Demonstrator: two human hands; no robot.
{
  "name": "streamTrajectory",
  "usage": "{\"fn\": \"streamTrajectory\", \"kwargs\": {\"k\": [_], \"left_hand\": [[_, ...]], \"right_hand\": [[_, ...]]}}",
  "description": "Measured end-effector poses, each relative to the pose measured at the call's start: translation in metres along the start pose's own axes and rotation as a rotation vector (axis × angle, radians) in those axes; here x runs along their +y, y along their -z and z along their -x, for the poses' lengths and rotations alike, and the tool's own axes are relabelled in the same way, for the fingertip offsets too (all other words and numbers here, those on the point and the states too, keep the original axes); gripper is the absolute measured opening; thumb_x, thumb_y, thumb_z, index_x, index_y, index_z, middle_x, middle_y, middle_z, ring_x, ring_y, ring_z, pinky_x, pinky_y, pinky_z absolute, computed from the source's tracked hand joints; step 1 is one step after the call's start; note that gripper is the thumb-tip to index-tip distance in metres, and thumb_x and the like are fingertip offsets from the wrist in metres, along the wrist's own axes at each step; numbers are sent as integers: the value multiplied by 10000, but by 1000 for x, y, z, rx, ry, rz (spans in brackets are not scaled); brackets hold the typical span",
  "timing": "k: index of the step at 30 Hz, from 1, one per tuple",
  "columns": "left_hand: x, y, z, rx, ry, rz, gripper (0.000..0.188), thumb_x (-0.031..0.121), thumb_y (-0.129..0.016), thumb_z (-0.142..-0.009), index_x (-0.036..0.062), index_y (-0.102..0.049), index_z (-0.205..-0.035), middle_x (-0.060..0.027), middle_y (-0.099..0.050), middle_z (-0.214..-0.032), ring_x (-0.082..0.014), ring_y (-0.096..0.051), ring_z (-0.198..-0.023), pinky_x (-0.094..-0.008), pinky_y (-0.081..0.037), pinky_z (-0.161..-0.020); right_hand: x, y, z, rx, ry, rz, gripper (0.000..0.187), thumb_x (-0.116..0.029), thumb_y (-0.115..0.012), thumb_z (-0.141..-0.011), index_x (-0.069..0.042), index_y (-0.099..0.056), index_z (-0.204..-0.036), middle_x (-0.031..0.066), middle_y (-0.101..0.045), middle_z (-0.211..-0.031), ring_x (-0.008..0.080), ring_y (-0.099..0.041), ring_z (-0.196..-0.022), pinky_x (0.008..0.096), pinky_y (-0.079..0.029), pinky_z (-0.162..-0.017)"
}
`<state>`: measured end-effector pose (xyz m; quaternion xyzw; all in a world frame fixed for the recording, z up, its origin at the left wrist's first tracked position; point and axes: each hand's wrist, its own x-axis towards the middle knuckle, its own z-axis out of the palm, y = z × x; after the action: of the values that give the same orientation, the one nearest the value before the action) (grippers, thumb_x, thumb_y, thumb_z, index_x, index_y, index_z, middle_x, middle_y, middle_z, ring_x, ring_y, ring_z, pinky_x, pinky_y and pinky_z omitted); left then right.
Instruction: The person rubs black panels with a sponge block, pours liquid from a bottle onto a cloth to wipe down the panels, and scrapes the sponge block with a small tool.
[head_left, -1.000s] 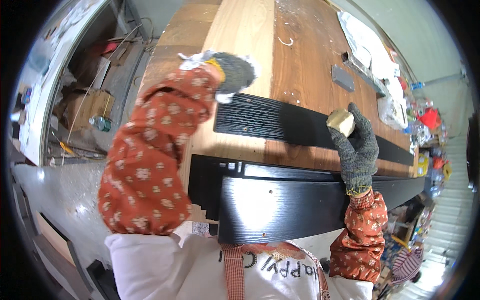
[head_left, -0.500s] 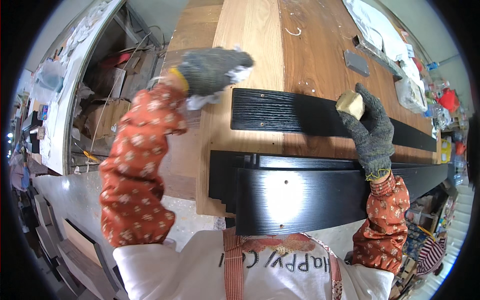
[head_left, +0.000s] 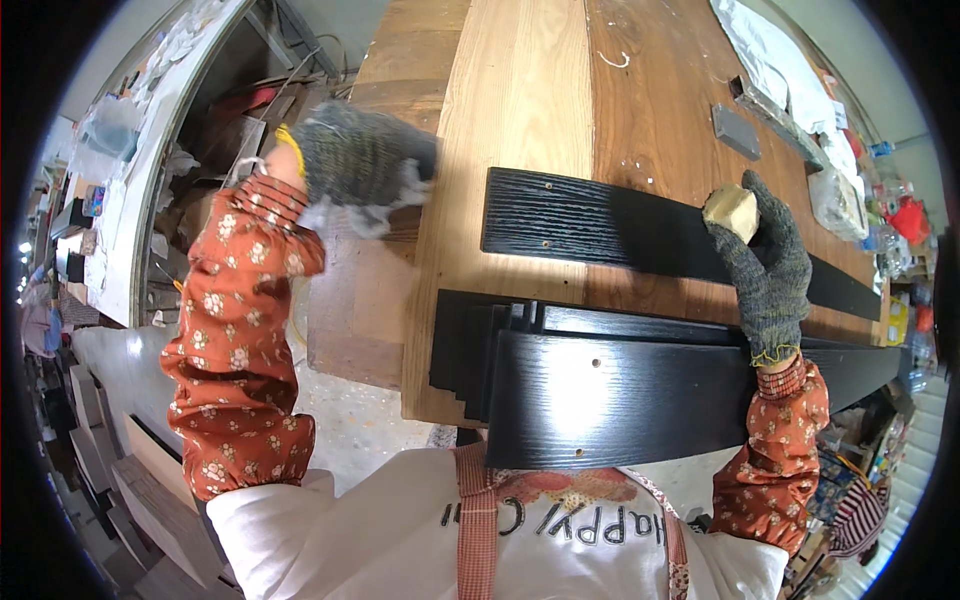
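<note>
My left hand, in a grey knit glove, is closed on a crumpled white rag. It is held past the left end of the black boards, over the table's left side. My right hand, in a matching glove, grips a pale yellow block between thumb and fingers, above a black wood-grained board. That board lies flat, with small holes near its left end. Nearer to me, several black boards are stacked, the top one shiny with glare and reaching under my right wrist.
The boards lie on a brown wooden table. Toward the far right are a grey block, a long narrow bar and white sheeting. A white-topped bench stands left. Loose planks lean at lower left.
My left hand has swung left with the rag, away from the boards' left end. My right hand keeps its hold on the block; the whole view has shifted slightly.
</note>
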<state>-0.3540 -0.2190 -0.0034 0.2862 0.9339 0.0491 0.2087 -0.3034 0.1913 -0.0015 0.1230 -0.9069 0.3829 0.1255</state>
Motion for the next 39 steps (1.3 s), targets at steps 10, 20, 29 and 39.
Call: {"fn": "streamTrajectory", "kwargs": {"k": [10,20,29,39], "left_hand": [[99,-67,-32,482,-509,-230,310,184,-570,-835,164,-626,-1139,-56,-591,-1225,-206,-575,-1074,-392,-478,-841],[40,-99,-29,530,-243,-330,272,196,-582,-798,191,-644,-1063,5,-609,-1082,-195,-578,-907,-369,-489,-722],[41,-121,21,960,-81,151,329,137,-644,-817,110,-617,-1143,-91,-616,-1152,-307,-586,-1024,-414,-463,-902],[51,-140,94,1128,136,487,407,26,-676,-783,37,-599,-1183,-153,-631,-1127,-318,-600,-1060,-386,-470,-917]], "right_hand": [[15,2,3,-18,-40,-79,543,-113,-747,-804,-48,-529,-1298,90,-625,-1154,168,-610,-1035,304,-517,-887],[25,5,3,-21,-25,-72,573,-110,-753,-794,-67,-517,-1314,84,-616,-1169,173,-607,-1042,298,-514,-891],[-18,-30,-13,-469,419,151,565,-156,-768,-737,-105,-551,-1256,119,-629,-1095,253,-633,-967,354,-526,-848],[-39,-144,-39,-781,992,228,486,-149,-726,-710,-72,-563,-1161,133,-588,-1174,312,-580,-1043,407,-480,-906]]}}
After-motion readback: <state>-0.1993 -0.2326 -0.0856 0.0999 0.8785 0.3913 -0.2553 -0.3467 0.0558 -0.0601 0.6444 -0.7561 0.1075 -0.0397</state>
